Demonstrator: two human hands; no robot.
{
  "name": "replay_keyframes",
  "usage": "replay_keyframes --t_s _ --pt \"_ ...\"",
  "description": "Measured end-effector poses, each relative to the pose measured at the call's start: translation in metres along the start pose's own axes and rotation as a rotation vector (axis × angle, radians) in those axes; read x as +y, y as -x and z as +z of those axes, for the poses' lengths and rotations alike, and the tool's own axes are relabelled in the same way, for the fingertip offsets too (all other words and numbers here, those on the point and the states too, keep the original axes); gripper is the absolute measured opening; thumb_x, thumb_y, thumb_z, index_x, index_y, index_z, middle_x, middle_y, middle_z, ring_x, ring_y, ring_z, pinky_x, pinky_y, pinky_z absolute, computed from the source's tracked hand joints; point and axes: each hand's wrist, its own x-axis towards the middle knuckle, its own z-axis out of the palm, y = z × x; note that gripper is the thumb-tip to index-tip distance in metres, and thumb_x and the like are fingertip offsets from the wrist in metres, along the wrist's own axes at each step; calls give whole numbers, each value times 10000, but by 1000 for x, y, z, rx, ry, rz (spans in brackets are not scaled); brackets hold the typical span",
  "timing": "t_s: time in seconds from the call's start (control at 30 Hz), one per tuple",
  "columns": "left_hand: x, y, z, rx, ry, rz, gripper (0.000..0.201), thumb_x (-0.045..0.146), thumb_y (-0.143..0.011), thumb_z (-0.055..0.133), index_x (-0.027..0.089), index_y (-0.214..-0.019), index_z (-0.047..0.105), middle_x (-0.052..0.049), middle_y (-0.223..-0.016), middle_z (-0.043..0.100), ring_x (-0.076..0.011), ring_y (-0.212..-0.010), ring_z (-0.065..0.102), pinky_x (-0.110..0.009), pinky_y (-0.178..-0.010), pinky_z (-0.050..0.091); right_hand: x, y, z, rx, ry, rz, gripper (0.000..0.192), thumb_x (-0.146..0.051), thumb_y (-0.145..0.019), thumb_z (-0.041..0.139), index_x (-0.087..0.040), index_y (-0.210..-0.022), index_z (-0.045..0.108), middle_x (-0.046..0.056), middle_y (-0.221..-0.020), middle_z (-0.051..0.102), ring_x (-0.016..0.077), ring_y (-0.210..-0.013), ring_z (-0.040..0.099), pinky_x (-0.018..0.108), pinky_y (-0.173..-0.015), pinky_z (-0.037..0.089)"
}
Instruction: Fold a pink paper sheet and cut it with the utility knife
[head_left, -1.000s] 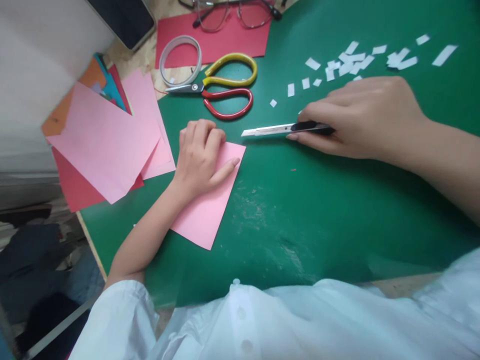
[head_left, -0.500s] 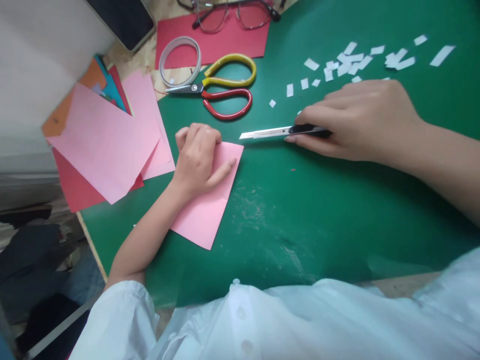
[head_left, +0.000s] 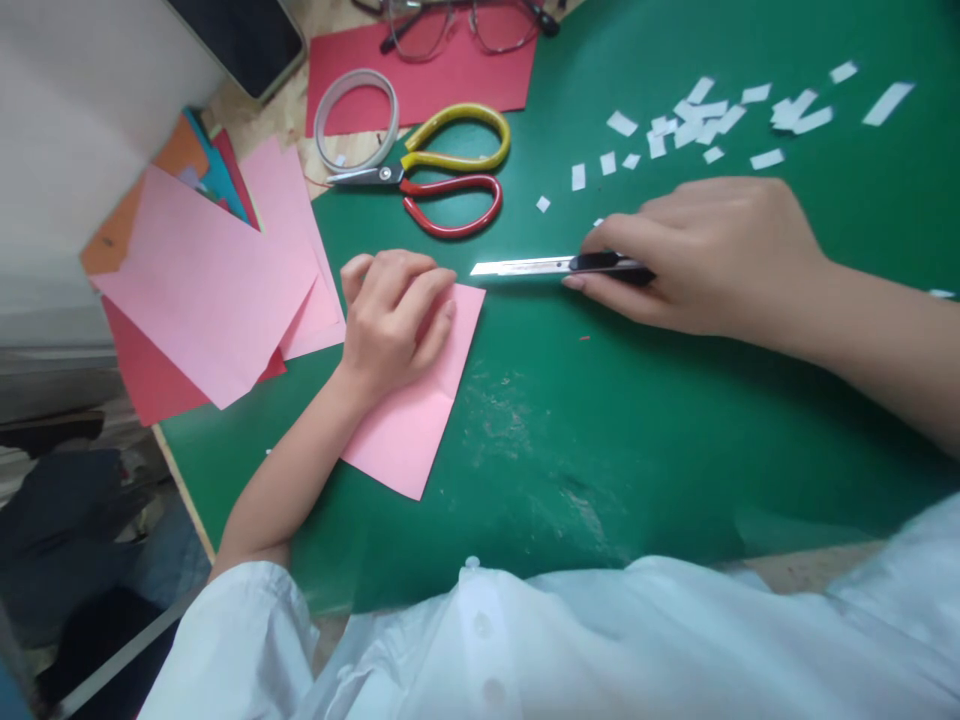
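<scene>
In the head view my left hand [head_left: 394, 315] rests on a folded sheet of pink paper [head_left: 409, 440], its fingers bent over the top edge. The thumb and forefinger lie close together near the upper right corner, and the palm covers the sheet's upper left part. My right hand [head_left: 712, 255] grips a utility knife [head_left: 540, 265] by its black handle. The knife's silver blade extends left, its tip just above the paper's upper right corner and apart from it.
Scissors [head_left: 454, 185] and a tape roll [head_left: 322, 120] lie beyond my left hand. Coloured paper sheets [head_left: 217, 270] are piled on the left. White paper bits [head_left: 701, 120] scatter at the upper right. Glasses [head_left: 420, 30] rest on red paper [head_left: 345, 75] near a phone [head_left: 251, 45].
My left thumb and forefinger have drawn together over the paper's upper edge. My right hand and the knife have shifted slightly left, bringing the blade tip nearer to the paper's corner.
</scene>
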Motion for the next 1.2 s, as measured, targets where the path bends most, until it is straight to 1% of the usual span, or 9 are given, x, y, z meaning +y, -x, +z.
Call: replay_keyframes --t_s 0.13,0.23,0.5,0.63,0.7,0.87,0.97,1.13,1.2 --pt "-1 3 0 -58 15 -71 217 427 -1026 433 276 -1058 586 -26 -1016 695 -227 -1023 635 -466 -997 347 1 0 1 48 -32 -41 667 -576 -1074 136 -183 -982 668 35 -705 642 195 -708 638 320 -579 356" --pt "-2 5 0 -107 36 -126 283 484 -1036 382 269 -1046 566 -36 -1031 695 -236 -1070 635 -479 -1038 342 0 0 2 39 -63 -66 667 -573 -1074 130 -187 -1005 671 31 -720 647 191 -719 635 321 -594 368" --pt "-5 6 0 -159 131 -140 296 506 -1031 377 267 -1025 552 -34 -1019 700 -248 -1083 640 -490 -1049 325 0 -1 1 -21 -86 -75 685 -597 -1068 102 -209 -1051 667 29 -788 659 196 -764 627 327 -625 377" --pt "-3 7 -1 -209 130 -165 292 500 -1032 350 286 -1049 548 -32 -1044 696 -258 -1116 637 -515 -1055 332 1 0 2 31 -98 -105 596 -574 -1079 204 -203 -1029 668 33 -802 668 189 -750 613 318 -617 369" --pt "-2 6 -1 -193 113 -144 277 486 -1033 345 285 -1032 536 -29 -1009 695 -254 -1068 656 -517 -1040 349 2 1 3 55 -95 -110 564 -557 -1083 236 -202 -1027 669 33 -810 677 185 -752 614 317 -621 378" --pt "1 2 -1 -99 53 -32 174 407 -1019 396 263 -990 491 -20 -930 693 -221 -925 681 -461 -941 416 1 0 1 31 -94 -97 582 -571 -1084 218 -209 -1050 672 27 -854 696 180 -775 627 316 -630 391" --pt "1 0 -1 -60 86 21 120 354 -1002 443 247 -1024 492 -22 -927 694 -220 -920 678 -439 -924 412 1 0 1 44 -112 -101 552 -559 -1087 247 -208 -1060 671 24 -882 707 177 -787 630 317 -639 388" --pt "0 -1 -1 -43 78 69 133 337 -990 478 250 -1078 527 -23 -933 695 -222 -915 673 -433 -907 411 2 0 1 27 -145 -94 573 -573 -1087 228 -206 -1088 667 29 -939 706 183 -837 630 325 -652 379" --pt "-1 -1 -2 -76 85 42 162 380 -1006 455 255 -1070 535 -25 -939 698 -225 -934 673 -452 -924 415 3 0 1 12 -139 -81 582 -579 -1086 218 -210 -1114 666 30 -948 700 183 -852 621 327 -658 376"
